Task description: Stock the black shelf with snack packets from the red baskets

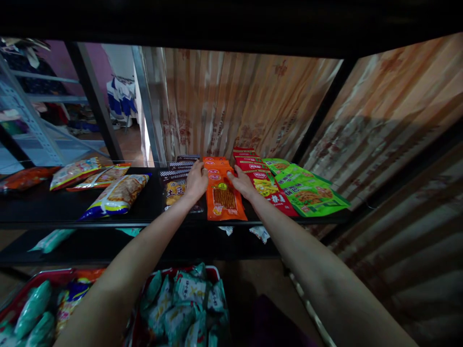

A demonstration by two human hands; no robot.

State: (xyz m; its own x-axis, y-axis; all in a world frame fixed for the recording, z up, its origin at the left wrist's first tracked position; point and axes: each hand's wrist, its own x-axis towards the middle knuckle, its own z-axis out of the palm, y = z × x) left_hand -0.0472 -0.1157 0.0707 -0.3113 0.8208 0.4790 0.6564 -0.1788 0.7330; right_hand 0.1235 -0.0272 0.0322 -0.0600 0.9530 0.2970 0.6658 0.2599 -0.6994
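On the black shelf (152, 218), a row of overlapping orange snack packets (224, 196) lies between my two hands. My left hand (197, 182) rests along the left edge of the orange packets, beside dark brown packets (175, 189). My right hand (241, 183) touches their right edge, next to red packets (265, 185) that it partly covers. Both hands have their fingers apart, and neither is closed round a packet. Green packets (311, 190) overlap in a row to the right of the red ones.
Several loose snack bags (117, 194) lie on the shelf's left part. Below stand a red basket (216, 273) of teal packets and another basket (29, 278) at lower left. A patterned curtain (224, 101) hangs behind; black posts frame the shelf.
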